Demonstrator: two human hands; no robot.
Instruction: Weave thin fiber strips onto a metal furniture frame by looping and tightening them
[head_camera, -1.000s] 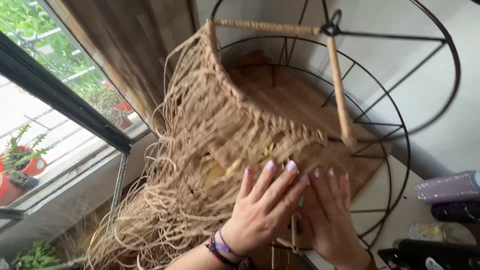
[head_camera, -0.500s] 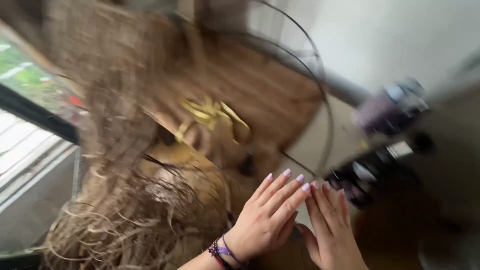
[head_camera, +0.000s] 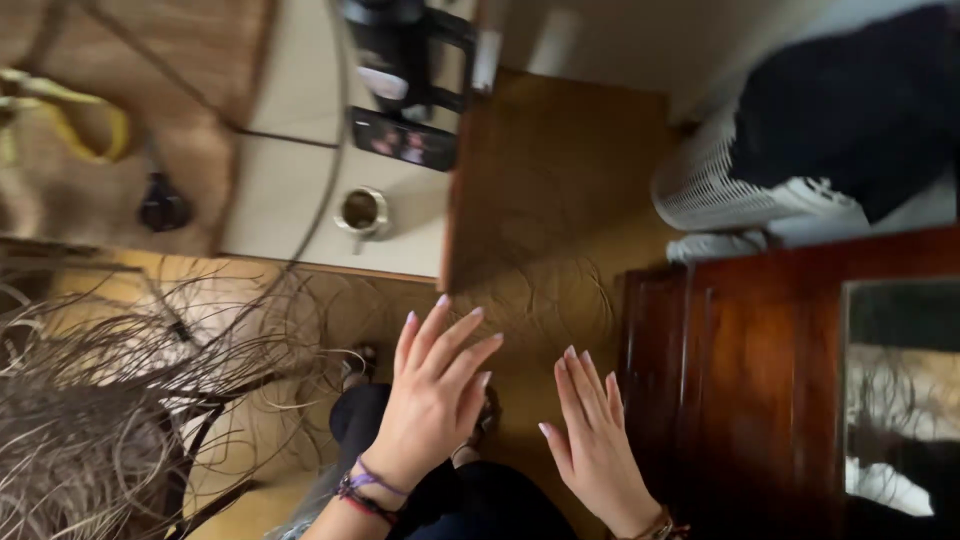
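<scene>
My left hand (head_camera: 432, 400) and right hand (head_camera: 592, 435) hover spread, holding nothing. The loose tan straw fibre bundle (head_camera: 90, 440) lies at my left; probably light, springy, brittle—best gathered near its dense base.

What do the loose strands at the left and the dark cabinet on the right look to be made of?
The loose strands look like dry natural fibre, perhaps raffia or straw: thin, pale tan, matt, curling unevenly. The dark cabinet looks like varnished wood: reddish brown, with glossy highlights and a framed glass or mirror panel. Neither the left hand nor the right hand touches either.
</scene>
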